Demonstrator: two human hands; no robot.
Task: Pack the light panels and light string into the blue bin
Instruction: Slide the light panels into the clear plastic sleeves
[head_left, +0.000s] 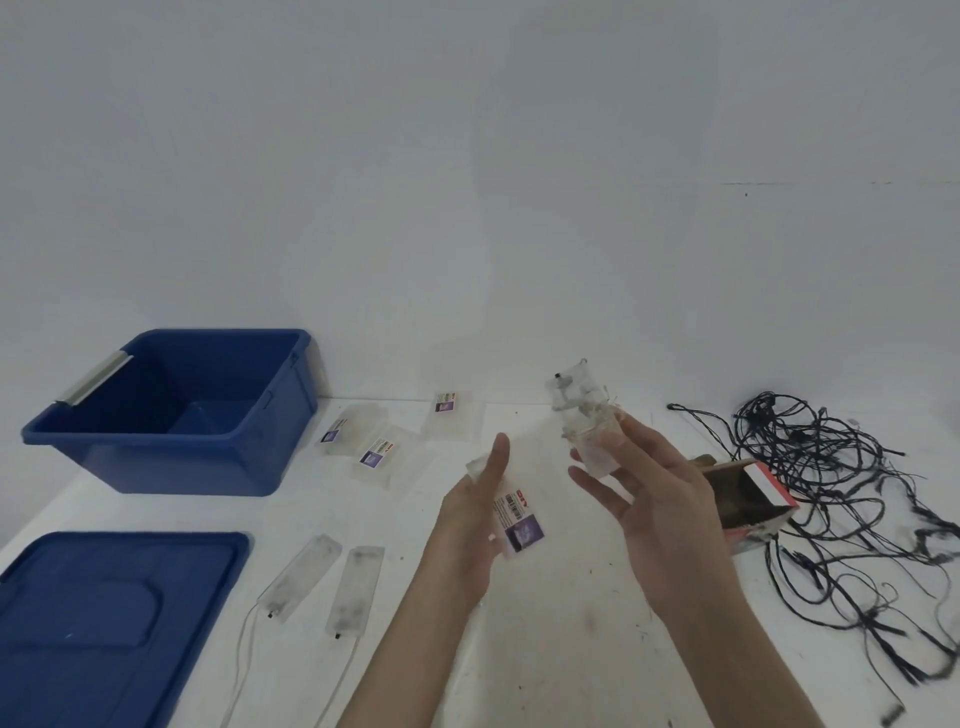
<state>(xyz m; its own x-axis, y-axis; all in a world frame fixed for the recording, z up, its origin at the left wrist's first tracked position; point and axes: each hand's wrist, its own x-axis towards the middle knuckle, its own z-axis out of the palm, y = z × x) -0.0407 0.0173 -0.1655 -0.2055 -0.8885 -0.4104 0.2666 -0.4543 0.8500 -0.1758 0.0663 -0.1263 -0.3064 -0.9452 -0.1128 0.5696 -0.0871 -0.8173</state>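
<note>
The open blue bin (171, 415) stands at the back left of the white table and looks empty. My left hand (470, 525) holds a clear plastic bag with a purple label (519, 525) against its palm. My right hand (660, 499) pinches a small stack of clear light panels (582, 415), raised above the table. Three bagged panels (374, 452) lie near the bin. Two bare panels (332, 582) with thin white wires lie at the front. The dark tangled light string (831, 467) sprawls on the right.
The bin's blue lid (114, 623) lies flat at the front left. An open cardboard box with a red and white flap (748, 499) lies on its side just right of my right hand. A plain wall rises behind the table.
</note>
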